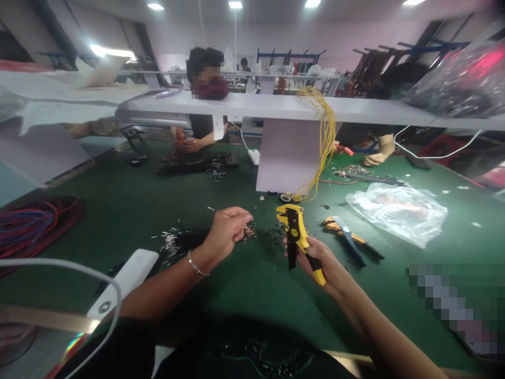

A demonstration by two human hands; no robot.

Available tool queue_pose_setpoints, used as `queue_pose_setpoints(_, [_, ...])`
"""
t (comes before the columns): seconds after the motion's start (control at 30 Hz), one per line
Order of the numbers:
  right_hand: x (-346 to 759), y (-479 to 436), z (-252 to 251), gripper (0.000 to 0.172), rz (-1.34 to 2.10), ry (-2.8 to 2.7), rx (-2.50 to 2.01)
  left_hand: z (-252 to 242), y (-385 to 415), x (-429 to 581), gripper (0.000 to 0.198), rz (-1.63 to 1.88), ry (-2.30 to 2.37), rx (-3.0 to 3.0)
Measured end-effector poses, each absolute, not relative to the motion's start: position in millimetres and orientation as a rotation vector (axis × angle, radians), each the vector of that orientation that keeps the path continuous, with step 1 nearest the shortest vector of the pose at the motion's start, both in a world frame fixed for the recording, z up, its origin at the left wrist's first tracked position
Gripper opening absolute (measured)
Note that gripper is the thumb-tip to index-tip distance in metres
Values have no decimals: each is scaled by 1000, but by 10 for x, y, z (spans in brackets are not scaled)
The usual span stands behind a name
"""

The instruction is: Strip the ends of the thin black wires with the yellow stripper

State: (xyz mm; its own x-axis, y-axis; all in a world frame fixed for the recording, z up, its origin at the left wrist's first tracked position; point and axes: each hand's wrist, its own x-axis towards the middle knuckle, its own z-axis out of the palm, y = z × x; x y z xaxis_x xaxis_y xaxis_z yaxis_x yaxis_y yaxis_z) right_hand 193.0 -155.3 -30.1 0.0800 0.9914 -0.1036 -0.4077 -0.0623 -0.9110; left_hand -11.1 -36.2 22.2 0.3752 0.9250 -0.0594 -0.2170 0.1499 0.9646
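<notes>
My left hand (pixel 229 231) is closed in a pinch. A thin wire (pixel 218 211) pokes out to its left, with a pale tip; the part between the fingers is hidden. Below and left of this hand lies a bundle of black wires (pixel 193 239) with shiny metal ends, and loose copper-coloured ends (pixel 249 231) show behind the fingertips. Yellow-and-black wire strippers (pixel 296 231) are gripped by their handles in my right hand (pixel 321 258), jaws pointing up and left, apart from the left hand. A second tool with orange jaws and dark handles (pixel 351 239) rests right of it.
Clear plastic bag (pixel 398 210) lies at the right. Yellow wires (pixel 325 142) hang off a white shelf (pixel 244 105) across the table. Red and blue wire coils (pixel 35 226) and a white power strip (pixel 126 279) are at the left. Two co-workers' hands (pixel 193 143) show beyond the shelf.
</notes>
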Motion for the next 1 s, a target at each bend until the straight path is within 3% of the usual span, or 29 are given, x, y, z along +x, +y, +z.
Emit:
queue_pose_setpoints(0.23, [1818, -1488, -318, 53, 1311, -900, -1077, 145, -441, -25, 18, 864, 833, 1104])
queue_pose_setpoints(1.0, [1724, -1479, -830, 43, 1177, -1013, -1170, 62, -417, -14, 12, 781, 862, 1076])
